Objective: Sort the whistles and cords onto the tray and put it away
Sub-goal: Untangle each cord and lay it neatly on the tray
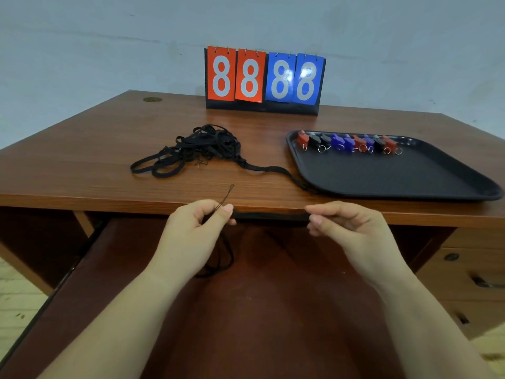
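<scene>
A black tray lies on the right of the wooden desk. Along its far edge stands a row of several whistles, red, black and blue, each with a metal ring. A tangled pile of black cords rests mid-desk, and one strand trails right to the tray's near left corner. Just in front of the desk edge, my left hand and my right hand pinch one black cord stretched flat between them. Its thin end loop sticks up from my left fingers, and the rest hangs below that hand.
A flip scoreboard showing 88 in red and 88 in blue stands at the back of the desk against the wall. A pull-out shelf extends under my arms. Drawers with handles are at the lower right.
</scene>
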